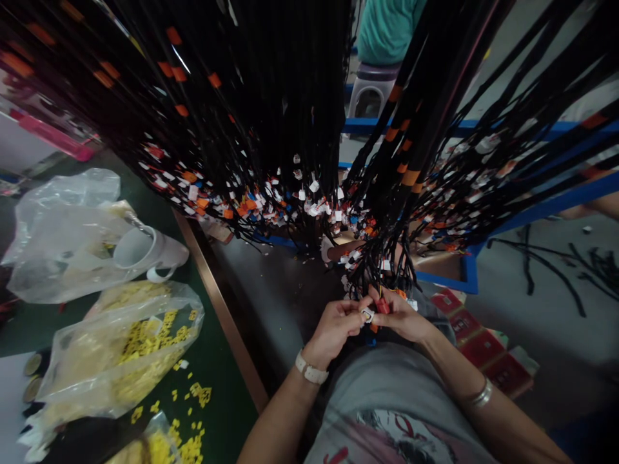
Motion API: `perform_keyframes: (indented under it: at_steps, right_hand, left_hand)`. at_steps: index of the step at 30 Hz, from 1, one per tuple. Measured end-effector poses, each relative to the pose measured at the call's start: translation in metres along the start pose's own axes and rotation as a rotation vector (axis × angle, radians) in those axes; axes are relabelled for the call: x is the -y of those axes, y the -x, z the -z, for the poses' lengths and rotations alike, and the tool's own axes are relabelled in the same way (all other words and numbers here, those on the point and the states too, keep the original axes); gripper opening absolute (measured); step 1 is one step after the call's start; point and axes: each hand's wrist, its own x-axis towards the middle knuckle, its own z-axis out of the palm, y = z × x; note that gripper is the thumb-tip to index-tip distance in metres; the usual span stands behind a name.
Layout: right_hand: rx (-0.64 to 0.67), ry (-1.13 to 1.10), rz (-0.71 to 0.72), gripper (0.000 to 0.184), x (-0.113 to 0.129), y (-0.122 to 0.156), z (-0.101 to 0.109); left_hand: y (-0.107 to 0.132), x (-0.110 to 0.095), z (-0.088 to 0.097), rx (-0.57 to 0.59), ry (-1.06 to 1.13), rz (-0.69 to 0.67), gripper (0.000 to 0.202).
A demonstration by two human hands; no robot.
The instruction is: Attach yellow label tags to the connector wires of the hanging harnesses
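Low in the head view, my two hands meet in front of my body. Between their fingertips is a small white connector (367, 315) with a bit of yellow on it. My left hand (337, 327) pinches it from the left side. Fingers of my right hand (402, 317) close on its other side, beside a red connector (383, 305) on the same wires. Black sleeved wire harnesses (387, 258) hang down to my hands, their ends carrying white, orange, red and blue connectors.
A green table (217, 386) on the left holds a white mug (152, 250), a plastic bag of yellow pieces (149, 341) and loose yellow pieces (188, 444). A blue frame (449, 281) stands behind the harnesses. Red boxes (483, 348) lie at right. A person in green (389, 32) sits beyond.
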Motion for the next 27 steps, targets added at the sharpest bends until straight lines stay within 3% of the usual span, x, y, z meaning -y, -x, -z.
perform_keyframes:
  at_steps: [9, 20, 24, 27]
  right_hand:
    - [0.038, 0.026, 0.01, 0.033, 0.004, -0.001, -0.002]
    - [0.02, -0.328, -0.038, 0.029, 0.01, -0.003, -0.019]
    - [-0.063, -0.424, -0.032, 0.026, 0.004, -0.005, -0.02]
    - [-0.133, -0.509, -0.045, 0.025, 0.001, -0.007, -0.018]
  left_hand:
    - [0.0, 0.003, -0.002, -0.054, -0.081, -0.024, 0.028]
    - [0.004, -0.008, 0.004, 0.068, 0.164, 0.015, 0.028]
    - [0.002, -0.01, 0.006, 0.016, 0.135, 0.052, 0.037]
    - [-0.001, -0.009, 0.009, -0.094, 0.01, 0.031, 0.034]
